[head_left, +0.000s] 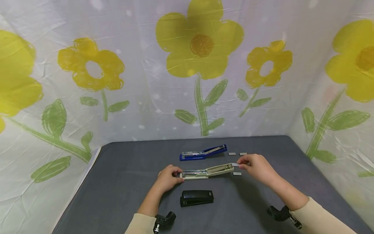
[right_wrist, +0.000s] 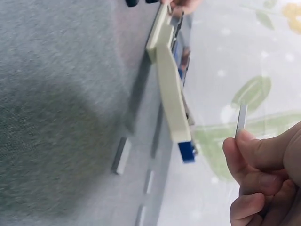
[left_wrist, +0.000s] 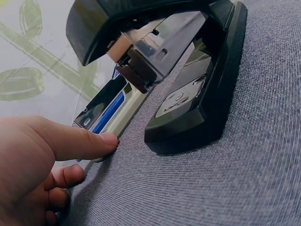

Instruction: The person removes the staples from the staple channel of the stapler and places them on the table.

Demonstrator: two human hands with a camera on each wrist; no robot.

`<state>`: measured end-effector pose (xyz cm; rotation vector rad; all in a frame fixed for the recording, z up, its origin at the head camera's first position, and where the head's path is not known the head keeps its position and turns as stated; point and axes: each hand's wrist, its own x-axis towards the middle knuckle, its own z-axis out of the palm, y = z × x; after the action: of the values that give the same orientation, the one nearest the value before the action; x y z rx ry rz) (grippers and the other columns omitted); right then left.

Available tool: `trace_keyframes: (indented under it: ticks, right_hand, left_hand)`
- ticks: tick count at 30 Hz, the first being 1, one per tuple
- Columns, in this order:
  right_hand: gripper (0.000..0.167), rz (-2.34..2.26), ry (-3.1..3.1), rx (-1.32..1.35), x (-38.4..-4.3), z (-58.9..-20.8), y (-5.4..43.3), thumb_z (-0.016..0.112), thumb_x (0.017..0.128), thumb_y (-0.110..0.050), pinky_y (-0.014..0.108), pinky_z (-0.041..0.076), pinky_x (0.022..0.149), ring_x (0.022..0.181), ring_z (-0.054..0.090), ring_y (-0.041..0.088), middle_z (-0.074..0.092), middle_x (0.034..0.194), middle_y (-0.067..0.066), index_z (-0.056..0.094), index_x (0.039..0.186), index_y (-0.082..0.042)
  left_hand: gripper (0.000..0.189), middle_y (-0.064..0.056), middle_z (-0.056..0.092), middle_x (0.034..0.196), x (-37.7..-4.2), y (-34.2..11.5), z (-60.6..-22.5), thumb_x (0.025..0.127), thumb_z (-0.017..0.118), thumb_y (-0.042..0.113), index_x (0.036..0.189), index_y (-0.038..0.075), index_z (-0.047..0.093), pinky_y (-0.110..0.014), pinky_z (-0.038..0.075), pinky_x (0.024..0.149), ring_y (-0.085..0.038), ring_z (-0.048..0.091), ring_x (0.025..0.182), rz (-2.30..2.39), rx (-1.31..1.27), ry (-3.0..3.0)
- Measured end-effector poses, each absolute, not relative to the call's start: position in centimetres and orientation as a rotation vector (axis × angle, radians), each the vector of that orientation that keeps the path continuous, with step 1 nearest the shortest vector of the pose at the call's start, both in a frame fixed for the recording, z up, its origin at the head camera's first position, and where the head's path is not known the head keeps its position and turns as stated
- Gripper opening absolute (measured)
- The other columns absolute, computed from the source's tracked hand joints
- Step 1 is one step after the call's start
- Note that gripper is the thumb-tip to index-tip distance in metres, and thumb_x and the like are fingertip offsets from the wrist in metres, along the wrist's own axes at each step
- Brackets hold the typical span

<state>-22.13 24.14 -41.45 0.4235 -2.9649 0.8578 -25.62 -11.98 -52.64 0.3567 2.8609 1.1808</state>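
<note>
A cream stapler (head_left: 194, 175) lies opened out on the grey table, its metal staple channel exposed and its top arm tilted up to the right. My left hand (head_left: 169, 178) holds its left end between thumb (left_wrist: 89, 143) and fingers. Thumb and forefinger of my right hand (head_left: 258, 167) pinch a strip of staples (right_wrist: 241, 120), held up near the stapler's raised right end. On the table below that end lies another staple strip (head_left: 237, 174). A closed black stapler (head_left: 197, 197) sits nearer to me, in front of the cream one.
Behind the cream stapler is a blue stapler (head_left: 193, 156), also opened out. Two more staple strips (head_left: 232, 153) lie to its right. A flower-patterned curtain (head_left: 140, 107) stands along the back and sides of the table (head_left: 117, 182).
</note>
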Motion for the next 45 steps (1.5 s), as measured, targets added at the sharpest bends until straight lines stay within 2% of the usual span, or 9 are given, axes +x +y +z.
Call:
trace_keyframes:
  ticks: [11,23,27,39,45]
  right_hand:
    - [0.006,0.731,-2.938,0.379,-21.7,-44.5,26.8,0.073,0.093,-0.003,0.04,0.052,0.067,0.077,0.066,0.018,0.073,0.092,0.003,0.075,0.097,-0.006]
    - [0.004,0.664,-2.975,0.239,-22.8,-47.8,28.7,0.072,0.091,-0.002,0.042,0.05,0.066,0.073,0.061,0.018,0.072,0.09,0.007,0.074,0.095,0.0]
    - [0.004,0.645,-2.994,0.217,-23.1,-48.6,29.1,0.072,0.09,0.0,0.045,0.051,0.067,0.075,0.063,0.021,0.072,0.09,0.008,0.073,0.093,-0.002]
    - [0.005,0.59,-2.996,0.195,-23.4,-49.2,29.3,0.079,0.087,-0.004,0.048,0.053,0.069,0.077,0.067,0.025,0.073,0.087,0.006,0.076,0.091,-0.006]
    - [0.008,0.596,-3.0,0.221,-23.2,-49.4,29.3,0.078,0.088,-0.005,0.048,0.053,0.07,0.076,0.065,0.023,0.069,0.085,0.005,0.075,0.096,-0.004]
  left_hand:
    - [0.028,0.001,0.05,0.086,-25.6,-12.0,-52.6,0.083,0.087,0.021,0.108,0.012,0.079,-0.04,0.032,0.075,-0.017,0.044,0.078,1.188,0.354,2.852]
    - [0.029,0.002,0.05,0.086,-25.5,-12.1,-52.7,0.084,0.086,0.021,0.11,0.012,0.078,-0.039,0.033,0.073,-0.017,0.044,0.076,1.173,0.336,2.843]
    - [0.028,0.002,0.05,0.086,-25.5,-12.1,-52.7,0.083,0.086,0.021,0.109,0.012,0.078,-0.039,0.033,0.074,-0.017,0.044,0.076,1.168,0.338,2.852]
    - [0.028,0.001,0.05,0.085,-25.6,-11.9,-52.5,0.083,0.087,0.021,0.108,0.011,0.079,-0.039,0.032,0.074,-0.017,0.044,0.077,1.187,0.343,2.854]
    - [0.027,0.0,0.05,0.085,-25.6,-11.9,-52.7,0.082,0.087,0.019,0.107,0.011,0.078,-0.04,0.032,0.075,-0.017,0.044,0.077,1.189,0.348,2.858]
